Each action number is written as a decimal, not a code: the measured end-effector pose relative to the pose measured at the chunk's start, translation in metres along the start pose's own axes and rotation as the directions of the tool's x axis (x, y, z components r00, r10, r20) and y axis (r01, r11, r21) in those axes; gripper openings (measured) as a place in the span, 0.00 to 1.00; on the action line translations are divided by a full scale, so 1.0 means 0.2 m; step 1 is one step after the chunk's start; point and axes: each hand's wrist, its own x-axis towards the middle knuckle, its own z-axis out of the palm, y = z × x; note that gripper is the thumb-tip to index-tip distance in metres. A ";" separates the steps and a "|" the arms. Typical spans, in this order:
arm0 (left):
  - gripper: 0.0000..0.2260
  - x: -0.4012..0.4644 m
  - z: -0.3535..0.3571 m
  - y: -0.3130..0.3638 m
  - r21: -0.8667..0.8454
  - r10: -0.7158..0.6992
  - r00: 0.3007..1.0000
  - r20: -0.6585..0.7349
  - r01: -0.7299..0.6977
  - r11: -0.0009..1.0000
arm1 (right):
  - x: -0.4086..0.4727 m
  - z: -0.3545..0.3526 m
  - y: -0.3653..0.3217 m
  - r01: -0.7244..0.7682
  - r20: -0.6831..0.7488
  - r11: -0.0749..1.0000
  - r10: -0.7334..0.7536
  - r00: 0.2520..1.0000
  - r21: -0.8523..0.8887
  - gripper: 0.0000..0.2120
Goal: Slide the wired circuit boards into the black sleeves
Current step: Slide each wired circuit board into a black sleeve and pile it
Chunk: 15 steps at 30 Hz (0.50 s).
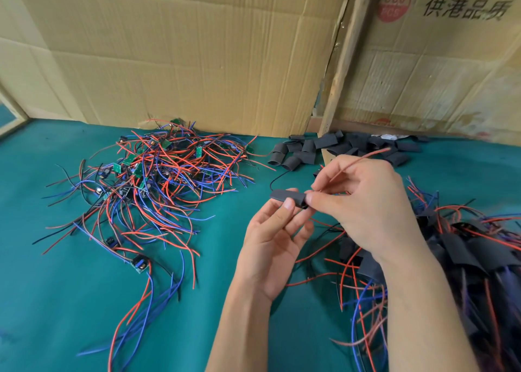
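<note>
My left hand (272, 239) holds a black sleeve (284, 195) between thumb and fingers, lying roughly level above the green table. My right hand (363, 202) meets the sleeve's right end and pinches a red wire (363, 157) that runs up and to the right. A thin black wire (277, 178) curls out behind the sleeve. The board itself is hidden by the sleeve and fingers. A tangled heap of wired circuit boards (158, 171) with red, blue and black leads lies at the left. Empty black sleeves (307, 149) are piled at the back.
The green table cover (70, 301) spreads across the foreground. A pile of sleeved boards (462, 253) with trailing wires lies at the right, under my right forearm. Cardboard sheets (183, 53) and a printed carton (439, 61) stand along the back edge.
</note>
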 end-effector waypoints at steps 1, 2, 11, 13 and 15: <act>0.02 0.00 0.00 0.00 -0.004 -0.001 1.000 -0.001 0.001 1.000 | 0.00 0.00 0.00 0.004 0.018 1.000 -0.004 1.000 -0.001 0.09; 0.04 0.00 0.00 0.00 -0.015 -0.002 1.000 -0.007 0.002 1.000 | 0.00 0.00 0.00 0.005 0.040 1.000 -0.005 0.999 0.000 0.08; 0.08 0.00 -0.02 0.03 -0.053 0.052 0.999 -0.014 -0.053 0.997 | -0.01 -0.04 0.02 0.020 0.228 1.000 -0.020 0.973 0.003 0.10; 0.04 0.00 -0.02 0.03 -0.023 0.055 0.998 -0.021 -0.056 0.998 | -0.01 -0.03 0.01 -0.012 0.195 1.000 0.009 0.981 0.016 0.10; 0.03 0.00 -0.01 0.03 0.000 0.037 0.998 -0.041 -0.037 0.999 | -0.01 0.00 0.01 0.004 0.106 1.000 -0.005 0.994 0.012 0.10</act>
